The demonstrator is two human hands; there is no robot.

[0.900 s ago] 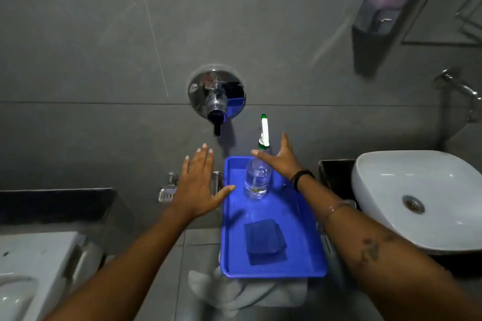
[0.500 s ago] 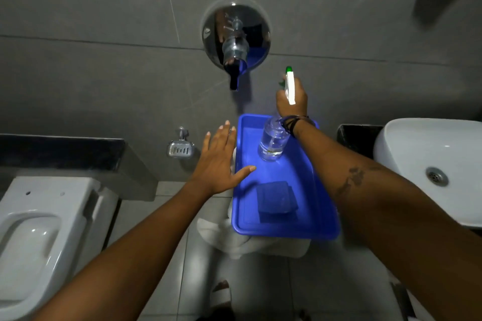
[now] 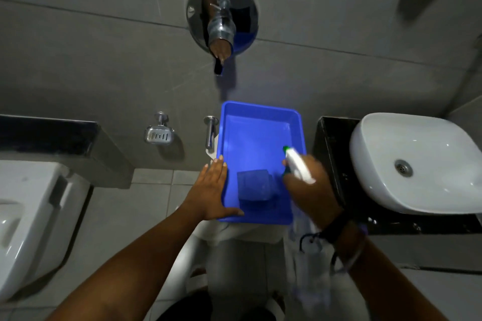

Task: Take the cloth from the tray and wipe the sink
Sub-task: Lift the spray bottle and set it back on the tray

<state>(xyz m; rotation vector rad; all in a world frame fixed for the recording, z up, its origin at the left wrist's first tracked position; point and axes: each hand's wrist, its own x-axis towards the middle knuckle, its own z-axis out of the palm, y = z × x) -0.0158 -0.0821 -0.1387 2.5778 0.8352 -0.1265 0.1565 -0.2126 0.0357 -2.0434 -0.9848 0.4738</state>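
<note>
A folded dark blue cloth (image 3: 254, 185) lies in the near half of a bright blue tray (image 3: 257, 133) that rests on a white stand below the wall tap. My left hand (image 3: 211, 189) lies flat with spread fingers against the tray's left rim, holding nothing. My right hand (image 3: 310, 190) grips a clear spray bottle (image 3: 297, 167) with a white and green nozzle, lifted over the tray's right edge and blurred by motion. The white sink (image 3: 422, 161) sits to the right on a black counter.
A chrome tap (image 3: 221, 26) juts from the grey tiled wall above the tray. A metal soap dish (image 3: 159, 134) hangs on the wall at left. A white toilet (image 3: 28, 214) stands at far left beside a black ledge (image 3: 49, 135). Grey tiled floor lies below.
My right hand has lifted the spray bottle out of the tray and pulled it back toward me. My left hand has moved in against the tray's left rim. The view has tilted down.
</note>
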